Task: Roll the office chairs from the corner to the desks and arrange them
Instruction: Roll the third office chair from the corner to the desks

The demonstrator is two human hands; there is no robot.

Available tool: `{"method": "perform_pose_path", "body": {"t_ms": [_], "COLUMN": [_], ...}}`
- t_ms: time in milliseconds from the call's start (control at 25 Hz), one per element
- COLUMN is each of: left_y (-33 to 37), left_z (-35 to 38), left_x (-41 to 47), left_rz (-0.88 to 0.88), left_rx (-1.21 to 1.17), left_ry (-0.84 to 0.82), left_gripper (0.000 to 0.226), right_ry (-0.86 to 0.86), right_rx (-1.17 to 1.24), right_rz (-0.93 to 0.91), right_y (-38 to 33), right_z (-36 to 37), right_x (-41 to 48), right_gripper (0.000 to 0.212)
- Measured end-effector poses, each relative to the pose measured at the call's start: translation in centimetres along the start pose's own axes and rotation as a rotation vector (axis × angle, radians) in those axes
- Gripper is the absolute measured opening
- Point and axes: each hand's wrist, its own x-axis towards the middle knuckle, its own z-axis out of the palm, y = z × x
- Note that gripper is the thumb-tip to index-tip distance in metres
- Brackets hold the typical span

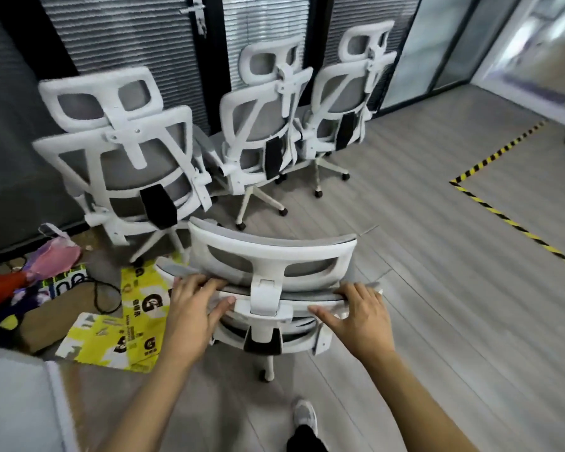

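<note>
A white-framed office chair with grey mesh point(268, 252) stands right in front of me, its back toward me. My left hand point(193, 308) grips the top edge of its backrest on the left side of the headrest post. My right hand point(359, 314) grips the same edge on the right. Behind it, three matching chairs stand with their backs to me along the wall: one at the left point(124, 158), one in the middle point(261, 125) and one at the right point(349, 99).
Flattened yellow cardboard point(137, 308), a black cable and coloured bags point(56, 259) litter the floor at the left. A pale desk corner point(17, 402) sits at the lower left. Yellow-black hazard tape point(503, 220) marks the floor at the right. My shoe point(304, 415) shows below.
</note>
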Motion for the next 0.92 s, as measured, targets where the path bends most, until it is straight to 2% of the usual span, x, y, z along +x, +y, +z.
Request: {"method": "perform_pose_path", "body": {"t_ms": [240, 440, 680, 920], "left_y": [12.1, 24.5, 40.6, 56.8], "left_z": [10.2, 19.7, 32.1, 44.8], "left_x": [4.1, 9.2, 15.1, 21.6], "left_rz": [0.176, 0.27, 0.406, 0.517], "left_rx": [-0.041, -0.093, -0.185, -0.246], "left_ry": [-0.178, -0.308, -0.352, -0.333], "left_gripper": [0.045, 0.046, 0.048, 0.041], "right_ry": [0.174, 0.355, 0.416, 0.453], "right_rx": [-0.004, 0.109, 0.104, 0.086], "right_rz": [0.257, 0.46, 0.57, 0.667], "right_y": [12.7, 24.4, 41.3, 58.7], "right_z": [-5.6, -9.1, -15.9, -22.9], "right_x": [-4.5, -4.7, -3.1, 1.2], "right_gripper": [0.063, 0.063, 0.066, 0.058]}}
